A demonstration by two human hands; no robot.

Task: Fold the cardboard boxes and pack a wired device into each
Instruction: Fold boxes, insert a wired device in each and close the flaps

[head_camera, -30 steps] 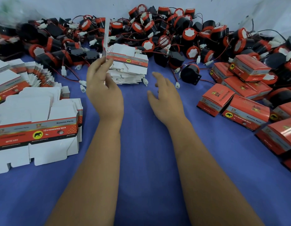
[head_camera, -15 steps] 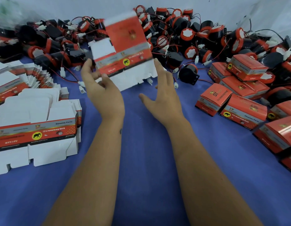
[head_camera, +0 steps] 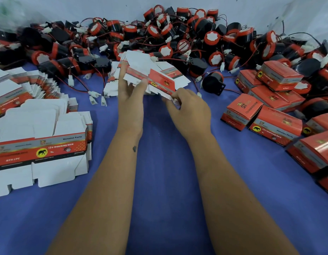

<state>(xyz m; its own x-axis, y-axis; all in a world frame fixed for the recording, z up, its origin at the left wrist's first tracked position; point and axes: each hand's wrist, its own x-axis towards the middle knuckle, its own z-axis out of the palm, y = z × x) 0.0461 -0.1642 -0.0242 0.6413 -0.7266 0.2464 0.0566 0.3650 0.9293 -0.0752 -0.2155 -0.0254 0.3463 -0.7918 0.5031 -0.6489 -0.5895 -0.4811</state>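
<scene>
Blue cloth [head_camera: 159,181] lay under my work, where my left hand [head_camera: 131,92] pinched the flat box blank [head_camera: 155,78] and my right hand [head_camera: 189,109] gripped its near corner above the blank stack [head_camera: 113,80]; squeezing opposite creases should open it squarely.

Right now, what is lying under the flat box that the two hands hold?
Under the flat box a small stack of flat white blanks shows on the blue cloth. The stack's middle is covered by the box and both hands.

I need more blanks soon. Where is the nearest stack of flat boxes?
The stack of flat boxes lies at the head view's left edge, left of the left forearm.
</scene>
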